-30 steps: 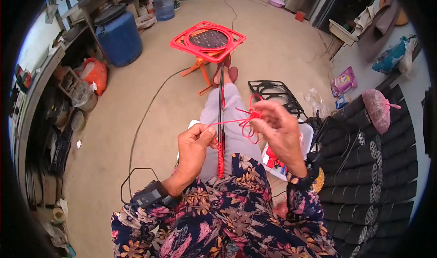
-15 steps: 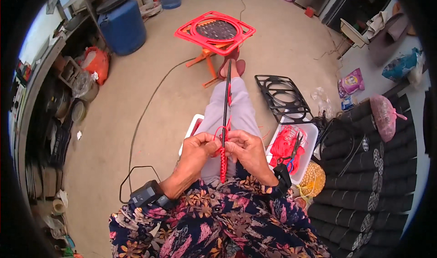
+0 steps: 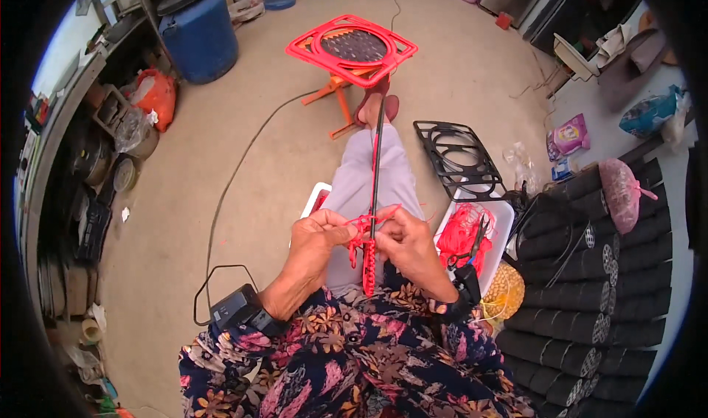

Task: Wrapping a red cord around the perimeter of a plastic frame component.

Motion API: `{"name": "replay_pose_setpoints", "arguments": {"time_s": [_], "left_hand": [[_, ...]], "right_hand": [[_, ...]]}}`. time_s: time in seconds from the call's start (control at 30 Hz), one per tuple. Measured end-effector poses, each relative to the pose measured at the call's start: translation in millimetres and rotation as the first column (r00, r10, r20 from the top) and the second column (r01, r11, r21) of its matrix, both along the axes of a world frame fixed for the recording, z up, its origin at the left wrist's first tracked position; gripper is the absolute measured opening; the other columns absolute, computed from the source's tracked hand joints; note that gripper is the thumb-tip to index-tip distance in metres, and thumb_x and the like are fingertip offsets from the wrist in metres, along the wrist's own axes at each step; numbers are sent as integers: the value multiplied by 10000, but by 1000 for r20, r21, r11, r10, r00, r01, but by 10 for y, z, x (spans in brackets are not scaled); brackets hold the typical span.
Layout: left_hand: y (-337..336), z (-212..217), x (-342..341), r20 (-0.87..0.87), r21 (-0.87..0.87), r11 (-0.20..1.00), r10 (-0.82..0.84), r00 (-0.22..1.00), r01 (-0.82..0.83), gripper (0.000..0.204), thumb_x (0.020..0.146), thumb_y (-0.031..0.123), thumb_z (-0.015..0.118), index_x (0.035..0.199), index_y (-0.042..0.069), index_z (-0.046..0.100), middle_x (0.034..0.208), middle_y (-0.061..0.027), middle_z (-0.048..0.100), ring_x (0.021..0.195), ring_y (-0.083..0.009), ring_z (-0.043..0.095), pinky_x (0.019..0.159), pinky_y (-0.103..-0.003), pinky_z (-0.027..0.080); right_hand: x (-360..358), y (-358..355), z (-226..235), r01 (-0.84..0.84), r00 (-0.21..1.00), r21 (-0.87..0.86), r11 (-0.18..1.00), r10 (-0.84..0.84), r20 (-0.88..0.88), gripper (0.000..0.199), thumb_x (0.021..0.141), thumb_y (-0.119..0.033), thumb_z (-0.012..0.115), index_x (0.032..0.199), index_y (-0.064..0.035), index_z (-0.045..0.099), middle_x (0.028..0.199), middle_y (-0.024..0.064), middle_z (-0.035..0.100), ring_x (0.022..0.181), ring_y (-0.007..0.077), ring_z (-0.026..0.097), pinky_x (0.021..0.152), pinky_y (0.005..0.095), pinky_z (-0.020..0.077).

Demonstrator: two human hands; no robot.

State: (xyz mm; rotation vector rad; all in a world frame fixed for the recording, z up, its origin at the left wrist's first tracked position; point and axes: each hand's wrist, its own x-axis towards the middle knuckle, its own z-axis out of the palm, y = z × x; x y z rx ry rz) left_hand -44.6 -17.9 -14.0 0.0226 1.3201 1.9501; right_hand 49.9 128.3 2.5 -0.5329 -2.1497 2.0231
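Both hands have come closer together than they were a second ago, when the right hand was lifted up and away with the red cord pulled out; now they sit side by side over the lap. The left hand (image 3: 318,239) is curled, and its fingers pinch the red cord (image 3: 361,234) just beside the long dark rod (image 3: 377,169); the right hand (image 3: 410,247) is curled too, on the other side of the rod, with its fingers closed on the same cord. The rod runs from the hands up along the leg toward the red square frame (image 3: 352,48) on the floor; the low part of the rod is already wrapped in red cord (image 3: 368,265). Beside the right hand is a white tub (image 3: 504,223) with a heap of red cord in it; a black metal frame (image 3: 457,156) lies on the floor past it; a blue barrel (image 3: 198,36) stands far off to the left.
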Motion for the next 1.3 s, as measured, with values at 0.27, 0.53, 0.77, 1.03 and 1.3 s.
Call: {"name": "replay_pose_setpoints", "arguments": {"time_s": [0.27, 0.53, 0.77, 1.03, 1.3], "left_hand": [[-72, 211, -60, -248, 87, 990, -86, 965, 110, 74, 850, -42, 601, 912, -9, 577, 804, -74, 672, 708, -99, 621, 658, -223, 490], [-61, 120, -63, -469, 55, 998, -5, 883, 34, 64, 876, -21, 551, 938, -16, 564, 747, -16, 635, 652, -51, 558, 588, -210, 443], [-18, 81, 60, -156, 11, 996, -86, 984, 89, 154, 921, 112, 556, 994, -22, 581, 805, -79, 657, 742, -143, 640, 706, -250, 500], [14, 154, 287, 55, 287, 848, -479, 876, 445, 484, 889, 62, 615, 1317, -4, 400, 876, -93, 647, 798, -163, 643, 706, -262, 514], [-11, 112, 305, 121, 434, 838, -419, 900, 332, 558, 895, 34, 599, 1384, 18, 333, 856, -73, 641, 755, -122, 626, 689, -240, 523]], "right_hand": [[-60, 30, 459, -139, 951, 638, 758, 283, -129, 217, 837, -90, 644, 1044, -28, 620, 839, 131, 637, 683, 273, 617, 606, 327, 473], [-42, -1, 414, -25, 914, 831, 555, 349, -205, 184, 846, -87, 615, 1011, -7, 615, 806, 145, 629, 680, 315, 614, 609, 352, 488], [317, -19, 857, 158, 952, 29, 987, -144, -269, 182, 911, -158, 613, 965, 16, 621, 735, 9, 601, 644, 81, 552, 555, 230, 435], [402, 40, 725, 153, 919, -4, 988, -144, -366, 232, 947, -193, 564, 967, 35, 598, 775, 62, 640, 595, 70, 546, 496, 196, 384], [589, -202, 908, -205, 804, 436, 876, 405, -435, 161, 844, -93, 662, 972, 4, 644, 727, 88, 658, 610, 175, 639, 550, 294, 486]]}}
